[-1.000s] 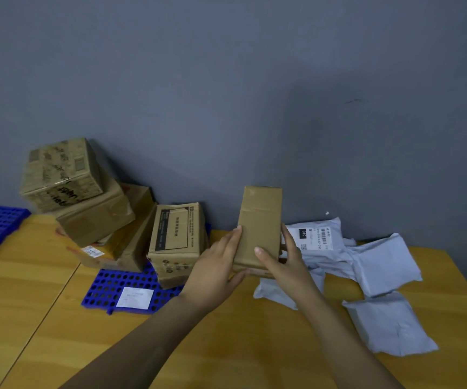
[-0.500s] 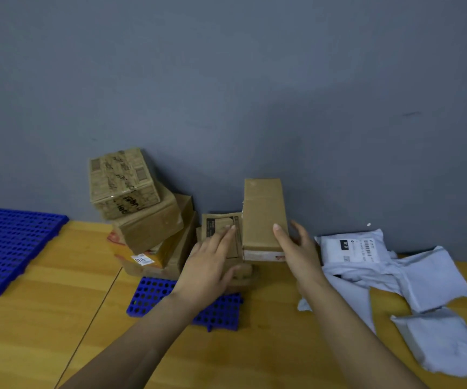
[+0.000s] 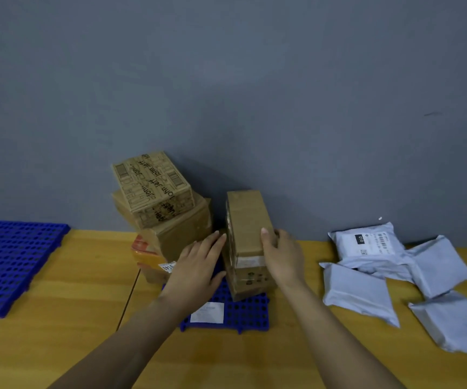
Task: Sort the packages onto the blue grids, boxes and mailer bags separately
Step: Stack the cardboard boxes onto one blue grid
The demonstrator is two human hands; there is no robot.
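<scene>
Centre frame: right hand [image 3: 282,258] grips plain cardboard box [image 3: 247,220], thumb curled over it. Left hand [image 3: 198,266] straight-fingered at its side, probably steadying the box on the lower box [image 3: 252,280] over the blue grid [image 3: 243,315].

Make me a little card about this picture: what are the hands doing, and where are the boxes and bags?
Right hand: grips the narrow box
Left hand: fingers straight, at that box's left side
Narrow box: standing on end atop a lower box on the small blue grid
Box pile: left of it, printed box on top
Mailer bags: on the table, right side, off the grids
Big blue grid: far left
</scene>
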